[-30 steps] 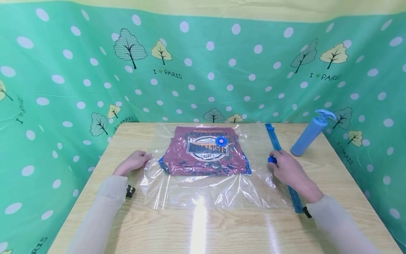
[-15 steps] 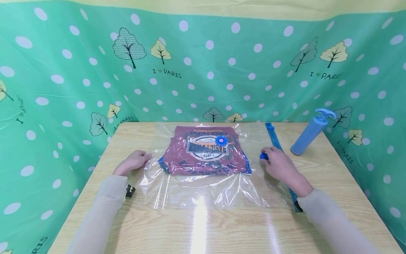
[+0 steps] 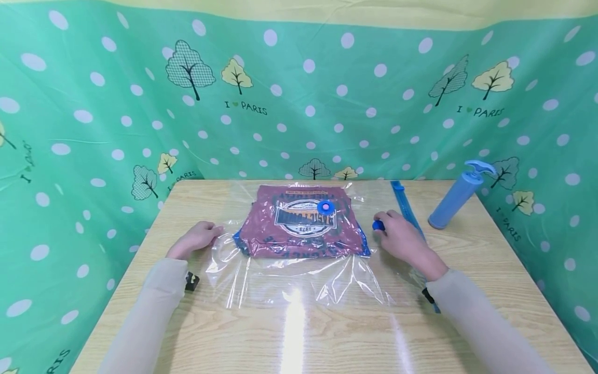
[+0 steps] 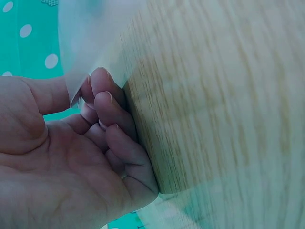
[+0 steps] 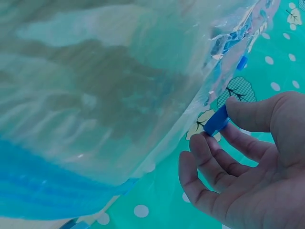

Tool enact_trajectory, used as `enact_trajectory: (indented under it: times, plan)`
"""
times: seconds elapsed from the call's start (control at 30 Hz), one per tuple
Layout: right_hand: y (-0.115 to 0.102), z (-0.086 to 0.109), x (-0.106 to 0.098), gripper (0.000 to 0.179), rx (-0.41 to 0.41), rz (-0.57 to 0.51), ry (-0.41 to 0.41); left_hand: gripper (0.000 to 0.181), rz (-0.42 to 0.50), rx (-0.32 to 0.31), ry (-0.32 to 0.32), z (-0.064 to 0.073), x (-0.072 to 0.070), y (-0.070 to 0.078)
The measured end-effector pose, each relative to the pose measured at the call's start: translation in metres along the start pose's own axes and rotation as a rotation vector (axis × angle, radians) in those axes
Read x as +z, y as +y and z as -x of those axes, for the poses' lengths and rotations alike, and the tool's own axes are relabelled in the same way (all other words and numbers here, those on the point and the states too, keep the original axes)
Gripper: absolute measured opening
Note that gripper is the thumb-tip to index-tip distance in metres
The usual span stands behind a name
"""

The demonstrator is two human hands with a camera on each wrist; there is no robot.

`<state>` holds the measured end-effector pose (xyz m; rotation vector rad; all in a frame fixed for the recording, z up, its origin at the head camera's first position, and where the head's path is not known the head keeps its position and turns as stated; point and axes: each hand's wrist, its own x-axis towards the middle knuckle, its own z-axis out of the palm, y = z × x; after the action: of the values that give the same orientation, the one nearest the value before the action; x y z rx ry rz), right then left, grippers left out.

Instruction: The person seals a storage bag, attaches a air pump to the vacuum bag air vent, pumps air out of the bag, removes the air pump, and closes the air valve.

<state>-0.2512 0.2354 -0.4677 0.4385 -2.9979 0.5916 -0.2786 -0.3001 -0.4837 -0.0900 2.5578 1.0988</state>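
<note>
A clear plastic vacuum storage bag (image 3: pixel 280 280) lies flat on the table, with a folded maroon garment (image 3: pixel 261 234) inside. On its top sits a round blue valve (image 3: pixel 326 208) with a pink centre. My left hand (image 3: pixel 196 239) pinches the bag's left edge between thumb and forefinger; the left wrist view shows the plastic edge (image 4: pixel 75 93) there, the other fingers curled against the table. Over the bag's right part, my right hand (image 3: pixel 404 239) holds a small blue valve cap (image 5: pixel 217 120) between thumb and fingertips, a short way right of the garment.
A blue zip strip (image 3: pixel 404 202) closes off the bag's right end, partly covered by my right forearm. Behind it at the right, a blue hand pump (image 3: pixel 454 201) stands on the wooden table (image 3: pixel 243 343). A green dotted curtain (image 3: pixel 299 130) hangs around the table.
My right hand has moved left and slightly away from me with the blue cap, from near the zip strip towards the garment. My left hand has stayed at the bag's edge.
</note>
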Motion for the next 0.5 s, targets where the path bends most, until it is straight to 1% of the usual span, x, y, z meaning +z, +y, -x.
enact_trajectory:
  times: [0.2, 0.5]
  plan:
    - [-0.006, -0.011, 0.003, 0.036, -0.008, -0.016, -0.002, 0.039, -0.002, 0.002, 0.003, 0.001, 0.000, 0.000]
    - [-0.011, -0.022, 0.008, 0.035, -0.006, -0.018, -0.021, 0.036, 0.026, -0.005, 0.005, 0.001, 0.002, 0.001]
